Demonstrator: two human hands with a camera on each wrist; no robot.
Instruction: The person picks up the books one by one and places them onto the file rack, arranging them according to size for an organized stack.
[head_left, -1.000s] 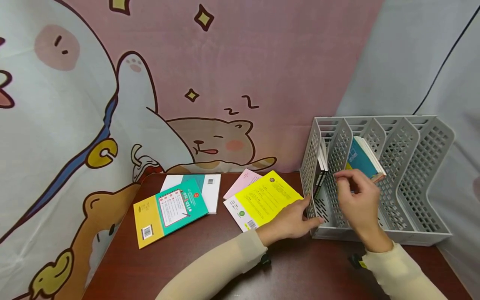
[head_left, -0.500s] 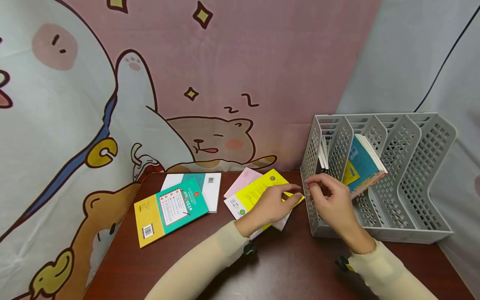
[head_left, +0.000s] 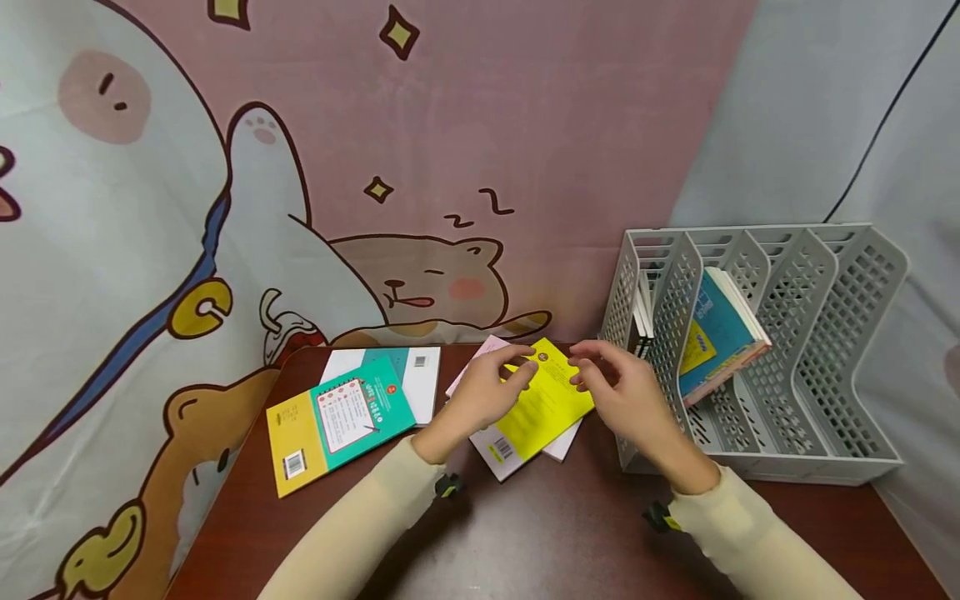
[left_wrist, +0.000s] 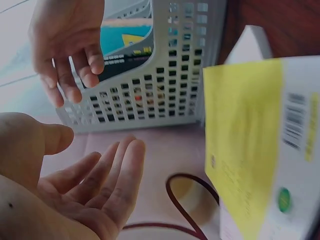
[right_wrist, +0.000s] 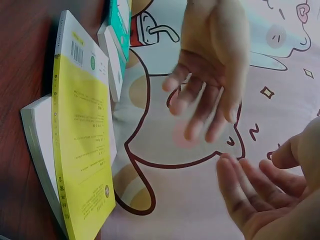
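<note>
Both hands hover over a yellow-and-white book (head_left: pixel 551 408) in the head view. The left hand (head_left: pixel 483 392) is above its left side, fingers loosely bent and holding nothing. Over the book's right edge is the right hand (head_left: pixel 626 392), also with relaxed fingers and nothing in them. Beneath the yellow book lies a pink-and-white book (head_left: pixel 558 450), mostly covered. In the left wrist view the yellow book (left_wrist: pixel 245 135) shows its barcode; in the right wrist view its spine and back cover appear, apart from both hands.
A grey perforated file rack (head_left: pixel 772 467) stands at the right. Its left slot holds thin books (head_left: pixel 642 312); a blue book (head_left: pixel 720 333) leans in the neighbouring slot. At the left, a green-and-yellow book (head_left: pixel 341 425) overlaps a white-and-teal book (head_left: pixel 426 387) on the brown table (head_left: pixel 517 542).
Both hands have moved left, away from the rack, to above the yellow book. The left hand let go of the rack's side. The blue book sits slightly lower in its slot.
</note>
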